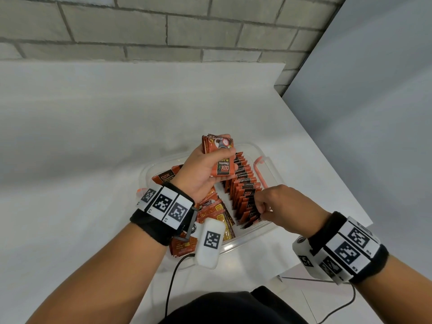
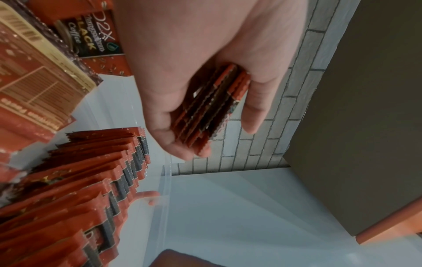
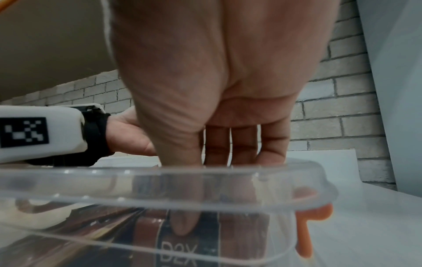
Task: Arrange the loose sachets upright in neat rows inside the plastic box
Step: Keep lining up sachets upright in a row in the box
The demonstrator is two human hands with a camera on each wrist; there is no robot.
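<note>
A clear plastic box (image 1: pixel 247 242) stands on the white table. Along its right side runs a row of upright orange sachets (image 1: pixel 243 183); loose sachets (image 1: pixel 212 211) lie in a heap on its left side. My left hand (image 1: pixel 201 171) hovers above the box and grips a small stack of sachets (image 1: pixel 221 160), seen edge-on as a stack (image 2: pixel 210 108) in my left hand (image 2: pixel 205 63). My right hand (image 1: pixel 268 204) reaches into the near end of the row and pinches a sachet (image 3: pixel 178 252) there. Through the box rim (image 3: pixel 160 180), my right hand (image 3: pixel 205 90) shows thumb and fingers pointing down.
Orange latch clips (image 1: pixel 259 171) hang on the box's sides. A black cable (image 1: pixel 173 277) trails toward me over the table (image 1: pixel 93 136). The table's right edge runs diagonally close to the box. A brick wall (image 1: pixel 163 31) stands behind, a grey panel (image 1: pixel 374 90) at right.
</note>
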